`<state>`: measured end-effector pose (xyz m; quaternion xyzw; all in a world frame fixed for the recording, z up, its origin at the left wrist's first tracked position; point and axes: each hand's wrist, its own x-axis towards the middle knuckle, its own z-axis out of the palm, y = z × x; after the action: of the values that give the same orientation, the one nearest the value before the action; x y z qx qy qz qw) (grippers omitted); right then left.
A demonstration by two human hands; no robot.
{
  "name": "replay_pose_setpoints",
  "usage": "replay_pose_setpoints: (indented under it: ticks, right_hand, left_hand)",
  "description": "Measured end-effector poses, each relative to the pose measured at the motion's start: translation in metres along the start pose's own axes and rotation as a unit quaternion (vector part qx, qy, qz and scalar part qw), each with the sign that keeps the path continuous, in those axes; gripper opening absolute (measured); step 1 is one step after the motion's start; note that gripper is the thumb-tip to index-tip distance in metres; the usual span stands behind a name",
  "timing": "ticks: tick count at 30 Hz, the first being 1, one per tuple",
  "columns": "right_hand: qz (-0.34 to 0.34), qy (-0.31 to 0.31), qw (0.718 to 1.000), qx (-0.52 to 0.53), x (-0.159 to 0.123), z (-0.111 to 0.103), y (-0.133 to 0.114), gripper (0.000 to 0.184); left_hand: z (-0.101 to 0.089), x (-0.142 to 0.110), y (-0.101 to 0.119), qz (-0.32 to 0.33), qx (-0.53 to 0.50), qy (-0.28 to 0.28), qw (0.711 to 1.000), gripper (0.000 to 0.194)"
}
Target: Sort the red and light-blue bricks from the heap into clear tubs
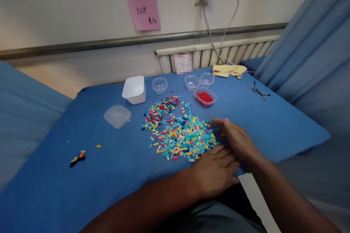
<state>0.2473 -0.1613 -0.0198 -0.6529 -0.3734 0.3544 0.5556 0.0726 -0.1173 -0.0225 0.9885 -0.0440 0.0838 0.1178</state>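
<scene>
A wide heap of tiny building bricks (188, 136) in turquoise, yellow, pink, white and dark blue covers the middle of the blue table. An arm of the heap with many red bricks (157, 113) curves away at its far left. My left hand (217, 169) lies palm down along the heap's near right edge, fingers stretched to the right. On its edge at the heap's right side stands my right hand (237, 138), its fingers straight and pointing left. A few reddish bricks (221, 132) show beside the right palm. Neither hand holds anything that I can see.
Behind the heap are a clear tub of red bricks (205, 97), several other clear tubs and a white box (135, 91). A clear lid-like piece (117, 116) and loose dark and yellow pieces (78, 159) lie left. Glasses (257, 91) and a yellow cloth (229, 70) lie far right.
</scene>
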Motion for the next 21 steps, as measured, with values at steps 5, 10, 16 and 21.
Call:
replay_pose_setpoints:
  ticks: [5,10,16,21]
  right_hand:
    - [0.007,0.042,0.996,0.078,0.004,0.003,0.011,0.068]
    - [-0.012,0.105,0.994,0.039,0.003,0.012,0.012,0.071]
    - [-0.044,0.138,0.988,0.047,0.004,0.07,0.007,0.074]
    - [-0.091,0.1,0.988,0.077,0.014,0.116,-0.017,0.07]
  left_hand:
    - [-0.022,-0.042,-0.029,-0.065,0.095,0.015,0.993,0.046]
    - [-0.037,-0.073,-0.048,-0.119,0.118,0.052,0.984,0.043]
    - [-0.045,-0.099,-0.061,-0.223,0.126,0.061,0.965,0.045]
    - [-0.054,-0.108,-0.044,-0.224,0.103,0.066,0.967,0.048]
